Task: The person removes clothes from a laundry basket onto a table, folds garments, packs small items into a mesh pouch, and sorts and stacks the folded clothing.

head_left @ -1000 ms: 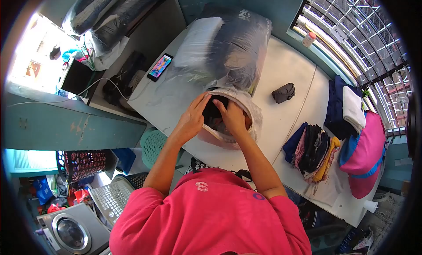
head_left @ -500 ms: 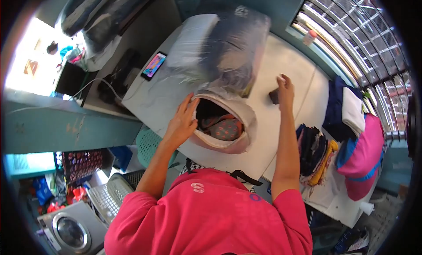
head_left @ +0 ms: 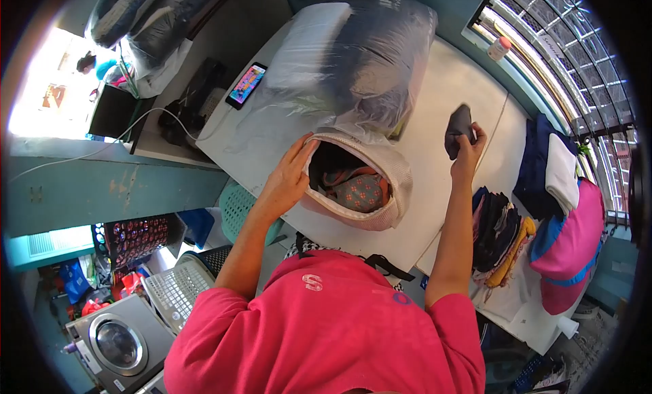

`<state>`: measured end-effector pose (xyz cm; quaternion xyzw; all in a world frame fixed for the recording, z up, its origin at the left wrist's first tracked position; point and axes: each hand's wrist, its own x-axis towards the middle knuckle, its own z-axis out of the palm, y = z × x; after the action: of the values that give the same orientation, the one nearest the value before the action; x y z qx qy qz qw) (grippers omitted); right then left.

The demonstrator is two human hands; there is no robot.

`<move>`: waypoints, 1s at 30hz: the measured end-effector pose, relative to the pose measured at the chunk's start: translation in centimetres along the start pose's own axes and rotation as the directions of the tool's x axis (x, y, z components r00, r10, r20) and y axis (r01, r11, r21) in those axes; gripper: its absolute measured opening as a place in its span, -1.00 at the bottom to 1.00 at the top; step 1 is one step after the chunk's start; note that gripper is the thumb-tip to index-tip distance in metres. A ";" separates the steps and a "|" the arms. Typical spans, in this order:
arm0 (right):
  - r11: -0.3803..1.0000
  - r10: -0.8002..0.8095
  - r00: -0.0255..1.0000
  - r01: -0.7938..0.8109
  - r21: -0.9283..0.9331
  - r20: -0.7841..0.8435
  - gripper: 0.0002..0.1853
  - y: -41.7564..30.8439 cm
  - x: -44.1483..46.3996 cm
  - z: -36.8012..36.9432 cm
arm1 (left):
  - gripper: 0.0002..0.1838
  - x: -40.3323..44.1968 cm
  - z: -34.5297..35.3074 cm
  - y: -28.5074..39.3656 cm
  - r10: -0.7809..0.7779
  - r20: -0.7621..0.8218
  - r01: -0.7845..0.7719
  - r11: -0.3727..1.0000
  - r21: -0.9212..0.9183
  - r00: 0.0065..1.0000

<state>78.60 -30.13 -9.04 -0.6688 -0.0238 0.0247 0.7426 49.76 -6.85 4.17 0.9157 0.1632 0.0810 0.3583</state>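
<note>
A pale pink mesh laundry bag [head_left: 401, 173] lies on the white table, its round mouth facing me. Inside it I see a grey garment with orange dots [head_left: 360, 192]; deeper contents are lost in shadow. My left hand [head_left: 288, 180] grips the left side of the bag's rim, thumb and fingers closed on the edge. To the right of the bag, my right hand [head_left: 468, 149] holds up a small dark grey piece of cloth [head_left: 459, 126], pinched at its lower end above the table. Its exact kind I cannot make out.
Plastic-wrapped folded laundry [head_left: 380, 54] sits behind the bag, beside a lit phone [head_left: 246, 85] on a cable. On the right are a stack of folded dark clothes [head_left: 494, 231], a navy garment [head_left: 536, 170] and a pink-blue bundle [head_left: 570, 238]. A washing machine [head_left: 119, 343] stands lower left.
My right hand has moved slightly right, turning the dark cloth up into clearer view. My left hand stays on the bag's rim. The whole view has shifted a little.
</note>
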 end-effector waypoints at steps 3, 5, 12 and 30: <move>0.972 -0.207 0.967 0.186 0.142 0.146 -0.25 -10.2 -7.1 4.2 | -0.38 0.0 0.0 0.0 -0.015 0.005 0.015 1.000 -0.020 1.000; 0.956 -0.293 0.873 0.262 0.131 0.390 -0.28 -11.7 -10.2 4.9 | -0.38 0.0 -0.1 -0.1 -0.003 0.015 0.004 0.998 -0.056 1.000; 0.703 -0.077 0.095 0.711 -0.013 0.993 -0.56 -12.7 -15.3 9.0 | -0.37 -0.4 -0.2 -1.0 0.086 0.023 -0.085 0.996 -0.029 0.996; 0.289 0.080 0.433 0.852 -0.437 0.898 -0.59 -10.9 -15.1 1.9 | -0.46 -1.0 -0.2 -1.4 0.111 0.055 -0.103 0.987 -0.124 0.992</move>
<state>63.47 -30.45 1.98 -0.8152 -0.5541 0.0881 0.1434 48.40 -6.11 3.37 0.9018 0.0976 0.0816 0.4131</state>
